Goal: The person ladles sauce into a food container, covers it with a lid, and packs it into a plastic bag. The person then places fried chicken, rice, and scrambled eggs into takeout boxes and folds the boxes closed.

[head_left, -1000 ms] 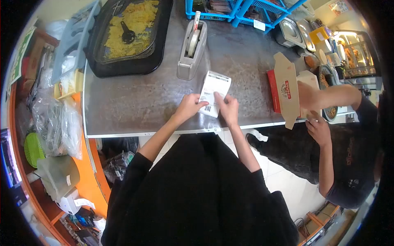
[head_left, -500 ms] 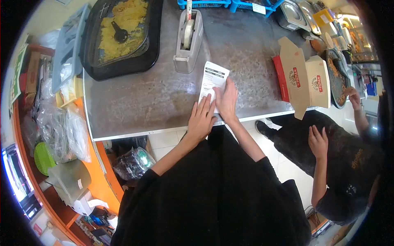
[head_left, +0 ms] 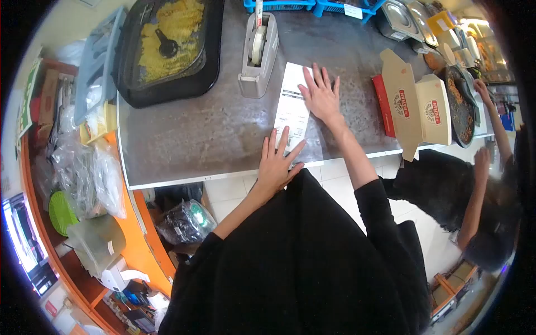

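A long white printed receipt (head_left: 292, 106) lies flat on the metal table, its lower end near the front edge. My left hand (head_left: 274, 167) rests on that lower end with the fingers spread. Over the receipt's upper right side lies my right hand (head_left: 324, 97), fingers apart, touching paper and table. Neither hand grips anything. Just beyond the paper, to the left, stands a grey tape dispenser (head_left: 256, 84) with a roll of tape (head_left: 258, 47) and a marker (head_left: 258, 12) upright at its back.
A black tray (head_left: 167, 92) holds yellow food and a black scoop (head_left: 166, 44). Open cardboard food boxes (head_left: 410, 109) stand at the table's right edge. Blue baskets (head_left: 340, 8) sit at the back. A co-worker (head_left: 474, 195) is at the right, beside a dark pan (head_left: 462, 106).
My right hand has slid up and away along the receipt, which now lies unfolded and longer. My left hand stays at its lower end. The co-worker has moved, reaching farther forward.
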`<state>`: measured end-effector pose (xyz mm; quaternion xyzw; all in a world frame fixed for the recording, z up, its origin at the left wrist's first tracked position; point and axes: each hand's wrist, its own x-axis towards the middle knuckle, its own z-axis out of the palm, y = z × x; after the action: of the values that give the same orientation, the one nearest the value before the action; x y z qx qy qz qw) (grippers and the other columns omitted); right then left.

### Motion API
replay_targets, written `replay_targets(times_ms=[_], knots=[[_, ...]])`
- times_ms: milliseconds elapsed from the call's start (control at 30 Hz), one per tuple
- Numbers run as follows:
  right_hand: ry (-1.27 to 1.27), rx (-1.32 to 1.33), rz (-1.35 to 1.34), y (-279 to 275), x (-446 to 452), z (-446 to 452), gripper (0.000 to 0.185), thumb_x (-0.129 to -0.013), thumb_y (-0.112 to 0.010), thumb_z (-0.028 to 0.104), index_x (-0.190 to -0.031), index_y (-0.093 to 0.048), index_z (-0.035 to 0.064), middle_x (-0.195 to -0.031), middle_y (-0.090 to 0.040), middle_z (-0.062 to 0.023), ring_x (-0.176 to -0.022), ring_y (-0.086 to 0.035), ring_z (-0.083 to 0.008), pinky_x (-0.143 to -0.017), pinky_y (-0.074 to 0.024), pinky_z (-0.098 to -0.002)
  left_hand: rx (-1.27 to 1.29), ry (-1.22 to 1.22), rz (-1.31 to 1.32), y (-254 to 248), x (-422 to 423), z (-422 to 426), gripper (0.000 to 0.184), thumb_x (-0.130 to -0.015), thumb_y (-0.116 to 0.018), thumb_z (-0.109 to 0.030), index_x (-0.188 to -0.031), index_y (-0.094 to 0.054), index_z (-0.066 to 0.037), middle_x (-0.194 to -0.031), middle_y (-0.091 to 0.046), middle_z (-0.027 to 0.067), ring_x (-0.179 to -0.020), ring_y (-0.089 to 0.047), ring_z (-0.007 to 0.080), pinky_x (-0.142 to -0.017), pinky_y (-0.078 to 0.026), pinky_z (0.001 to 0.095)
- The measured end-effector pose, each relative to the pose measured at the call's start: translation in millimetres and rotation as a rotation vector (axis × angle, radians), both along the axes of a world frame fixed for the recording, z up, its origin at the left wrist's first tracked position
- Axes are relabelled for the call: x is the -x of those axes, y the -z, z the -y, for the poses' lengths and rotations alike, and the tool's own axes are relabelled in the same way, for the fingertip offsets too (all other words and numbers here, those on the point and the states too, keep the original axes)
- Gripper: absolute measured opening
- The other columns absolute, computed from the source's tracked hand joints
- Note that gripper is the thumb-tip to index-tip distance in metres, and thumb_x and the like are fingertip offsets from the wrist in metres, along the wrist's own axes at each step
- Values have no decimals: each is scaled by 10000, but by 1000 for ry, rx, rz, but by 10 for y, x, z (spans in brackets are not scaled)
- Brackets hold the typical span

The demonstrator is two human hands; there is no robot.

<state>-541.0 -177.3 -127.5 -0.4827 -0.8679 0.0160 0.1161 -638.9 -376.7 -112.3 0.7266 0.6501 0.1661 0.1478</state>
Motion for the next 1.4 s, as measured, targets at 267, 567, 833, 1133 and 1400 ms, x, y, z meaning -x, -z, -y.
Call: replay_targets(times_ms=[267,567,833,1133,1400], knots=[[346,521,-641,-293,-156,950,482,-800,-558,198,-1153,-445,-110,-741,-625,-207,-708,-626,-335,-685,-470,-409,-93,-25,44,51,41,-12,524,-773,-604,-349,-1264,-455,-244,-1426,-194,175,-1277,-199,443,-1008,-233,542],[344,1149,-1053,-308,45,768,217,-766,-648,148,-885,-613,-30,-728,-606,-31,-658,-540,-111,-603,-434,-262,-268,-267,321,43,139,-5,506,-720,-525,15,-1216,-499,-81,-1363,-299,187,-1222,-341,353,-991,-323,405],[-207,650,-1054,-1372,289,921,471,-947,-343,389,-1075,-560,-10,-1042,-591,-90,-1001,-513,-161,-922,-342,-318,-270,-841,1518,-1381,1123,252,254,-885,-539,-227,-1002,-614,-15,-859,-645,41,-682,-594,84,-598,-487,214],[-746,774,-1178,-2037,1315,1311,404,-905,-478,310,-1171,-500,6,-1113,-549,-60,-1074,-478,-162,-879,-337,-253,-419,-889,914,-2484,1447,1410,318,-799,-647,-315,-925,-667,-23,-733,-650,23,-636,-573,52,-562,-461,184],[-1267,1390,-874,-2594,1677,2355,389,-823,-568,-22,-1180,-422,-72,-998,-606,-123,-895,-578,-113,-758,-458,-220,-526,-1011,464,-2932,1341,2080,325,-770,-674,-310,-860,-665,2,-656,-587,-4,-585,-489,55,-512,-382,218]])
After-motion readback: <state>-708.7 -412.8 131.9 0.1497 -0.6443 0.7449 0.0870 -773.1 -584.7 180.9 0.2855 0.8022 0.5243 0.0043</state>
